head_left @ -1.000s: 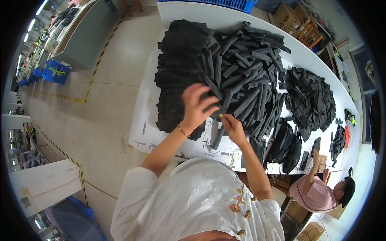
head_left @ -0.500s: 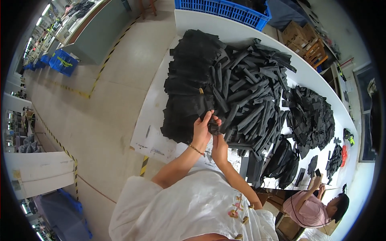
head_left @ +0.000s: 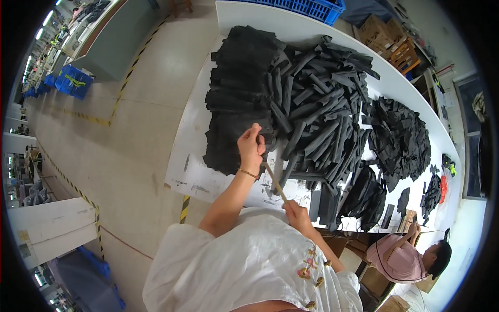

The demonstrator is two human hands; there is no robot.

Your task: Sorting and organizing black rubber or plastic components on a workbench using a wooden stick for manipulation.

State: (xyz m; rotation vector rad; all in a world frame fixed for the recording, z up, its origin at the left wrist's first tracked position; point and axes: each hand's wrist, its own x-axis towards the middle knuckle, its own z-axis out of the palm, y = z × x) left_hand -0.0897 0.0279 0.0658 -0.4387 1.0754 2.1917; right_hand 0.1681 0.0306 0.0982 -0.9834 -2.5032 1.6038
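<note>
My right hand, close to my body, is closed around one end of a thin tan stick. The stick slants up and left, its far end just beside my left wrist. My left hand is raised over the near part of a stack of flat black fabric pieces. Its thumb and fingertips are pressed together; whether something small is between them I cannot make out. Right of the stack lies a heap of narrow, folded-looking black strips.
The white table has a raised back panel. Farther right are a pile of small black pieces and a shiny black bag-like bundle. A person in pink sits at the right end. A blue crate stands behind the panel.
My hands were together over a black piece; now they are apart. The right hand has come down toward my body with the tan stick, while the left has moved up and left.
</note>
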